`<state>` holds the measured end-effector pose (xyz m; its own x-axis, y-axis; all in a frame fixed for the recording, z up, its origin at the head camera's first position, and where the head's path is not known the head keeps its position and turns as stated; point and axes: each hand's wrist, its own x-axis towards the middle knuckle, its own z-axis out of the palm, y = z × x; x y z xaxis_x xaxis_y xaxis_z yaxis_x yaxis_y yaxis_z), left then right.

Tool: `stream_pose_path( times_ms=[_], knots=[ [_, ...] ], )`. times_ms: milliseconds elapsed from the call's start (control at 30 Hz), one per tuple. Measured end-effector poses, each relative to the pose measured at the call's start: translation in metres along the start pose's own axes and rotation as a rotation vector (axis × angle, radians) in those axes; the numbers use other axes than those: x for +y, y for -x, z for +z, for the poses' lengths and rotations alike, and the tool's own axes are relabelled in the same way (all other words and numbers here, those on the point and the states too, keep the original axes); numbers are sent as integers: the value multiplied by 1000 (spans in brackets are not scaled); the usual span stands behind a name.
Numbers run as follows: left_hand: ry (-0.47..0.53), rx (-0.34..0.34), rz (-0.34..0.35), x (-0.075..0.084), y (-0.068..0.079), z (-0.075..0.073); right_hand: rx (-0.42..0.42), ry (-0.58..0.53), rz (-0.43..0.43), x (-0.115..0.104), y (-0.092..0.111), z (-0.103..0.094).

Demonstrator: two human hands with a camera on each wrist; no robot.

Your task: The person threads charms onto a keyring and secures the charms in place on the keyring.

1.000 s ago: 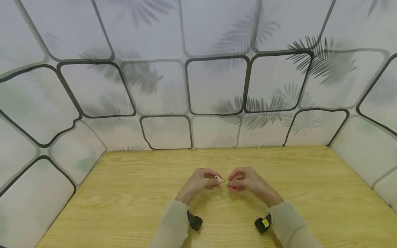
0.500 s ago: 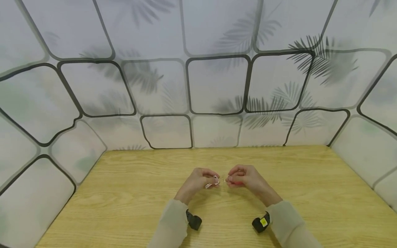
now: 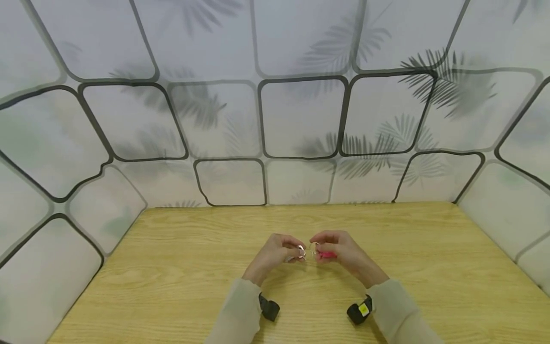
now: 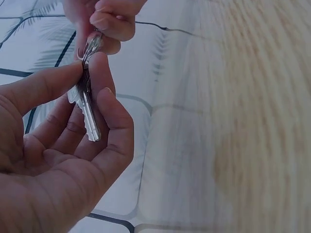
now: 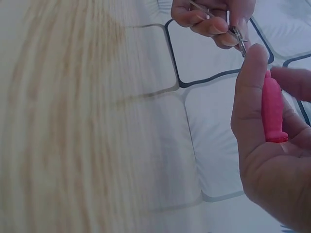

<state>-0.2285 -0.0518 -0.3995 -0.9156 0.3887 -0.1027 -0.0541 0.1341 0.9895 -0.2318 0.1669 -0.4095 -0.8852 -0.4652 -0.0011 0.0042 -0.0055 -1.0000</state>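
Note:
My left hand [image 3: 271, 252] pinches a small bunch of silver keys [image 4: 87, 114] between thumb and fingers. Their toothed blades hang down over the palm in the left wrist view. At the fingertips a metal key ring [image 4: 92, 47] stretches toward the other hand. In my right hand [image 3: 350, 252] is a pink keychain [image 5: 273, 108], a small rounded pendant with a flared lower end, gripped near its top by thumb and finger. A thin ring [image 3: 315, 247] shows at the right fingertips in the head view. Whether the two rings are linked I cannot tell.
Both hands are above a light wood-grain table [image 3: 180, 286]. Pale fabric walls [image 3: 301, 119] with dark outlines and leaf prints stand behind it and at both sides. A black wrist camera [image 3: 269, 309] sits on the left wrist and another camera [image 3: 359, 311] on the right.
The right hand has shifted slightly left and turned, so the pink keychain and its ring now show more. The keys in the left hand have tilted a little; that hand stays nearly in place.

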Motion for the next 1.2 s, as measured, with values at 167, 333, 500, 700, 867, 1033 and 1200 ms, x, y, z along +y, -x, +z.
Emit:
stream_pose_path(
  times_ms=[167, 333, 500, 700, 867, 1033, 1200],
  knots=[
    [-36, -7, 9, 5, 2, -1, 13, -3, 33, -3, 0, 1],
    [-66, -20, 15, 8, 4, -2, -4, 102, 44, -8, 1, 2],
    [-100, -20, -5, 10, 4, -3, -29, 190, 45, -13, 1, 3],
    [-105, -15, 13, 14, 5, -3, -45, 249, 60, -18, 3, 2],
    [-105, -11, 21, 13, 5, -4, -59, 267, 64, -20, 4, 3],
    [-106, -9, 11, 13, 5, -4, -55, 278, 53, -21, 5, 4],
    [-110, -10, 4, 10, 5, -4, -45, 281, 50, -20, 5, 5]
  ],
)
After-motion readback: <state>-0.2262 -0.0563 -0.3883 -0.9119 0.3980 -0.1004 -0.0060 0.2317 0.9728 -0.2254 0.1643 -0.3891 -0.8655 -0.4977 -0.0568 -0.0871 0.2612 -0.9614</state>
